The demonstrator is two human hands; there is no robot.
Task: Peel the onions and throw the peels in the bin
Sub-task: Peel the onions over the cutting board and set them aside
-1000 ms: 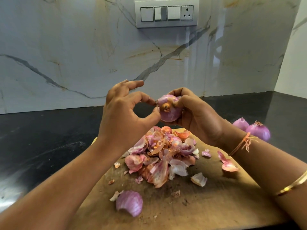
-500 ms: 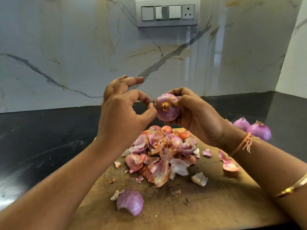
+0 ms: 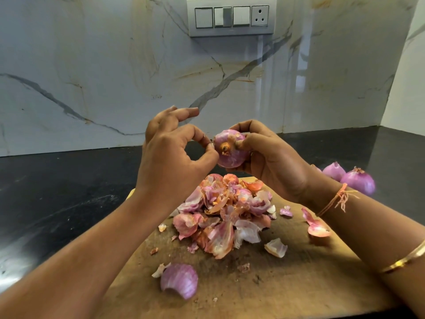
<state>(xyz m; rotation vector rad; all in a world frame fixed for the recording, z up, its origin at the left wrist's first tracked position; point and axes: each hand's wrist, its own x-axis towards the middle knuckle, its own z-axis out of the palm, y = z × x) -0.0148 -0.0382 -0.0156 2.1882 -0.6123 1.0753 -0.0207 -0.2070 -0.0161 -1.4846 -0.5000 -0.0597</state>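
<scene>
A purple onion [image 3: 231,155] with an orange root end facing me is held in the air above the wooden cutting board [image 3: 287,279]. My right hand [image 3: 273,162] grips it, fingers curled over its top and thumb beside the root. My left hand [image 3: 171,157] pinches at the onion's left edge with thumb and forefinger, the other fingers spread. A pile of pink and orange peels [image 3: 226,210] lies on the board under the hands. No bin is in view.
Two peeled onions [image 3: 357,181] lie on the black counter [image 3: 57,192] at the right. Loose peel pieces [image 3: 180,280] are scattered on the board. A marble wall with a switch panel [image 3: 231,17] stands behind.
The onion has turned slightly in my right hand, so the root end faces me more. My left thumb and forefinger have closed onto its left edge.
</scene>
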